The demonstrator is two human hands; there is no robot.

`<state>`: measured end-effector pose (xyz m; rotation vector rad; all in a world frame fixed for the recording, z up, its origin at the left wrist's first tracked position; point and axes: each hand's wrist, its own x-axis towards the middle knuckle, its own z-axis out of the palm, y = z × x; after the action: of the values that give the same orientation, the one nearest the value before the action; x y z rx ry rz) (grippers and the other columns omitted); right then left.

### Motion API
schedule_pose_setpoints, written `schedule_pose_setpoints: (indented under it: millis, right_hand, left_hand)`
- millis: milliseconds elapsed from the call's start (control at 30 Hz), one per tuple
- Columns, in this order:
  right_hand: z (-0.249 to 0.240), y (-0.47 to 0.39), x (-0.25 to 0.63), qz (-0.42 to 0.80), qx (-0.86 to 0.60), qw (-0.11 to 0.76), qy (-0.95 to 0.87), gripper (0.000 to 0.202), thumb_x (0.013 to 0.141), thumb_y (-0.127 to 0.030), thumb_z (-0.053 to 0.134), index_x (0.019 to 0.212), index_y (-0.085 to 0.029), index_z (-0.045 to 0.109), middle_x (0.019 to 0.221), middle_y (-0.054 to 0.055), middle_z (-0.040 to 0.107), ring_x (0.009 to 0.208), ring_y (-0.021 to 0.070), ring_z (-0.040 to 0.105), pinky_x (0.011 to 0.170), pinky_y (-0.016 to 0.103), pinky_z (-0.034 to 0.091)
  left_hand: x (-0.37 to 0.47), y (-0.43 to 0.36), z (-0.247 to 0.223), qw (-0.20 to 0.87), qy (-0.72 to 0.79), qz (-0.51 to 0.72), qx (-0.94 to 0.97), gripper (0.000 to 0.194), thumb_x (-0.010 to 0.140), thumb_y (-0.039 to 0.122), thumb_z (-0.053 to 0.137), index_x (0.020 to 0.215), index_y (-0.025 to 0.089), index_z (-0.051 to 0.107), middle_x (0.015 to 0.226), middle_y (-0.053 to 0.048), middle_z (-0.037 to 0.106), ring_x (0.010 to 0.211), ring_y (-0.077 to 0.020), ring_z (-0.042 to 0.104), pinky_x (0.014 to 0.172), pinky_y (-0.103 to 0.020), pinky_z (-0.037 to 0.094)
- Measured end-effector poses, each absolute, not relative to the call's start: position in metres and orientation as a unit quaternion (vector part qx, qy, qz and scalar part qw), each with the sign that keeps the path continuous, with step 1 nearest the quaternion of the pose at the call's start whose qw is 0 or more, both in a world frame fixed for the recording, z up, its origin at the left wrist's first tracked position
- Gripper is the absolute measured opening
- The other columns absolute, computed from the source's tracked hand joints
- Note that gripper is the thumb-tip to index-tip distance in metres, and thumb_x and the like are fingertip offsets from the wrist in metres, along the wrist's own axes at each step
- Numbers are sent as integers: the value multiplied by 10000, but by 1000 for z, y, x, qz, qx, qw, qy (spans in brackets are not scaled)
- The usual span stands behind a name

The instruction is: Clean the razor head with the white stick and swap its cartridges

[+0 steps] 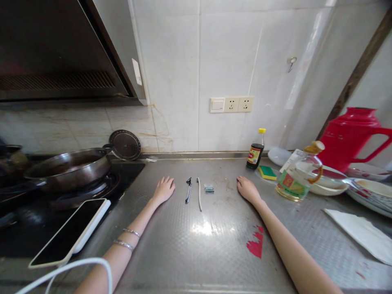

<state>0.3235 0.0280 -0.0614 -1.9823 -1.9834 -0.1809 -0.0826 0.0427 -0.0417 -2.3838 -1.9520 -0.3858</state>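
My left hand [164,190] lies flat on the metal counter [183,253], fingers out, holding nothing. Closest to it is a dark razor handle [188,190] with a small black head at its far end. Beside that lies a thin white toothbrush [199,194], lengthwise. Just right of the toothbrush sits a small green and clear item [209,190], perhaps a razor cartridge in its case. My right hand [247,189] rests palm down farther right, also without anything in it. A dark sauce bottle [255,151] with a yellow cap stands behind it, near a green and yellow sponge [267,172].
A stove with a steel pan [73,167] is at left, a phone [70,232] with a white cable [92,260] in front. A glass oil jug [298,175], bowls, plates and a red thermos [352,139] crowd the right. Folded white paper [361,232] lies nearer.
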Motion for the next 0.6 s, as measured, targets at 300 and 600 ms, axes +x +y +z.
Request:
schedule_pose_setpoints:
  millis: [300, 600]
  right_hand:
    - [-64, 29, 324, -60, -697, 165, -695, 395, 838, -154, 364, 1169, -94, 572, 1289, 164, 498, 1215, 247, 431, 994, 364, 333]
    - [-64, 29, 324, -60, -698, 164, -695, 394, 832, -156, 370, 1164, -99, 576, 1282, 165, 505, 1216, 248, 431, 986, 364, 342]
  left_hand:
    - [-70, 24, -17, 80, -623, -212, -748, 296, 856, 255, 359, 980, 171, 613, 1051, -94, 633, 1037, -230, 524, 918, -353, 353]
    - [-13, -19, -3, -11, -609, -206, -766, 311, 803, 465, 472, 767, 182, 595, 780, -51, 664, 757, -184, 601, 700, -280, 389]
